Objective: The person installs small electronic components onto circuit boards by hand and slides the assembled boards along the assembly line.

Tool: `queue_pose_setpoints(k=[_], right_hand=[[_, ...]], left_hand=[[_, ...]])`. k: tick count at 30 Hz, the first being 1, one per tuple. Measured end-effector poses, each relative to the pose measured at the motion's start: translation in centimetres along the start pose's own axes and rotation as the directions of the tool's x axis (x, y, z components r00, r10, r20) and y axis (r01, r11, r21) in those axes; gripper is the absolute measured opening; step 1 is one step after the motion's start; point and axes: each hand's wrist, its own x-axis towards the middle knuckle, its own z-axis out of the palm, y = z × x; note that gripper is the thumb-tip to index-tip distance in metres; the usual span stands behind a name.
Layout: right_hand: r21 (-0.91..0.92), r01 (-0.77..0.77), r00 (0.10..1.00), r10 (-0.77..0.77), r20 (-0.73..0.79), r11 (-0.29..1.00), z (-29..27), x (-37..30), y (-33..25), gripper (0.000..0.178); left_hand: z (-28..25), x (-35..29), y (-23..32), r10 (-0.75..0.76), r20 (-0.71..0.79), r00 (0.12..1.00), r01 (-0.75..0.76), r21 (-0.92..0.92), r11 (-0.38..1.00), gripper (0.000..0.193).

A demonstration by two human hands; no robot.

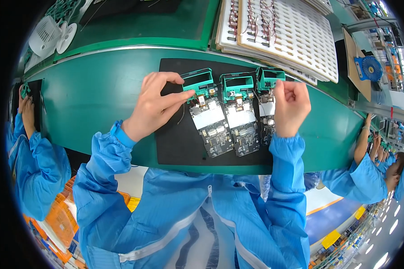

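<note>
Three green plastic frames, the left one (198, 80), the middle one (237, 82) and the right one (269, 79), stand in a row on a black mat (175, 143). A circuit board with a white patch extends toward me from each: the left board (211, 123), the middle board (242, 125) and the right board (266, 110). My left hand (155, 101) grips the left frame's left end between thumb and finger. My right hand (292, 105) is closed in a pinch at the right frame's right edge; whatever its fingertips hold is hidden. A thin wire hangs beside the left board.
Stacked white trays (292, 40) with small wired parts stand beyond the mat on the right. A white fan (45, 36) is at the far left, a blue fan (370, 68) at the far right. Co-workers in blue sleeves (40, 166) sit on both sides of the green table (94, 89).
</note>
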Motion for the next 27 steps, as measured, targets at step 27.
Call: queue_pose_setpoints(k=[27], right_hand=[[0.154,-0.151,0.936,0.091,0.34,0.976,2.2,-2.9,-4.7,0.006]], left_hand=[[-1.3,1.4,-2.5,0.327,0.113,0.938,-0.333,0.036,0.942,0.028]])
